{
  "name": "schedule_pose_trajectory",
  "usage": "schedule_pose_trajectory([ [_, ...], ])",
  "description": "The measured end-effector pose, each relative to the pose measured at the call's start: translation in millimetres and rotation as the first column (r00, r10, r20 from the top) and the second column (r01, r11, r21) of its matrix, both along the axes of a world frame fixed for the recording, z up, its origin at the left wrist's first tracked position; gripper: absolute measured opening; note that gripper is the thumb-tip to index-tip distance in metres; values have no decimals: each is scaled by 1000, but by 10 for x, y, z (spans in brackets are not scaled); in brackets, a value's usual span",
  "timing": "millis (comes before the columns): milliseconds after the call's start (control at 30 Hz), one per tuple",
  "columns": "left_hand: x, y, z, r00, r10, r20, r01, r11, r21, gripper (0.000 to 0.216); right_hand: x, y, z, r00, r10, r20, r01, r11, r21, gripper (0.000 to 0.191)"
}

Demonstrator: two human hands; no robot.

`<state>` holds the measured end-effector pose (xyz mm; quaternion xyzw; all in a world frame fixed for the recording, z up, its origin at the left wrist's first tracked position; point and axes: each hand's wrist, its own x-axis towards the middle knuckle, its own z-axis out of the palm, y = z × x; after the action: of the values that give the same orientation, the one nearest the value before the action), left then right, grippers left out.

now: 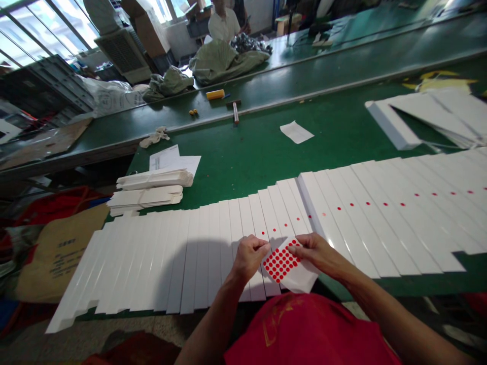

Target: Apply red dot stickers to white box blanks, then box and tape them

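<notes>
My right hand (pixel 315 249) grips the upper right edge of a sheet of round red stickers (pixel 279 266), its thumb lying over the dots. The sheet's lower part is blank backing paper. Just left of it, my left hand (pixel 249 257) is closed in a pinch near the sheet's upper left corner; anything between its fingertips is too small to make out. Beneath both hands lies a long row of overlapping flat white boxes (pixel 213 238). Single red dots mark the boxes from the middle to the right; those on the left are plain white.
Bundled white cartons (pixel 152 197) and printed papers (pixel 175 162) lie at the row's far left end. A white paper scrap (pixel 297 132), a hammer (pixel 236 112) and a yellow roll (pixel 215 95) lie further back. White box pieces (pixel 395 124) stand at right. A person (pixel 223 23) is across the bench.
</notes>
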<state>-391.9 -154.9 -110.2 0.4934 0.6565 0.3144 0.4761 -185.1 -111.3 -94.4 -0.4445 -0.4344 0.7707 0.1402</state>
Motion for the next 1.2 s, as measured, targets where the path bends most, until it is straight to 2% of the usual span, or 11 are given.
schedule_pose_trajectory([
  [167,96,-23,168,981,49,188,-33,996,-88,15,-28,8,-30,1000,18,6,-18,1000,25,35],
  [400,99,-69,109,962,98,255,-71,991,-115,14,-62,7,-27,999,43,2,-43,998,39,34],
  [500,6,-82,52,955,110,274,-84,991,-104,18,-81,9,-6,999,54,-2,-54,999,5,35],
  [567,-127,-78,-17,972,136,192,-125,990,-69,19,-95,12,8,999,54,1,-54,999,-10,36],
  [633,-294,-67,-118,982,188,33,-186,982,-34,19,-111,17,18,999,51,13,-51,999,-1,37],
  [767,-563,-52,-347,939,240,-246,-247,969,3,17,-146,22,26,998,69,12,-69,997,15,38],
  [900,-614,-68,-466,902,234,-364,-251,968,0,15,-164,13,19,995,96,12,-97,995,16,37],
  [1200,-581,-97,-543,797,219,-563,-206,975,87,13,-187,7,0,995,100,2,-100,995,-8,36],
])
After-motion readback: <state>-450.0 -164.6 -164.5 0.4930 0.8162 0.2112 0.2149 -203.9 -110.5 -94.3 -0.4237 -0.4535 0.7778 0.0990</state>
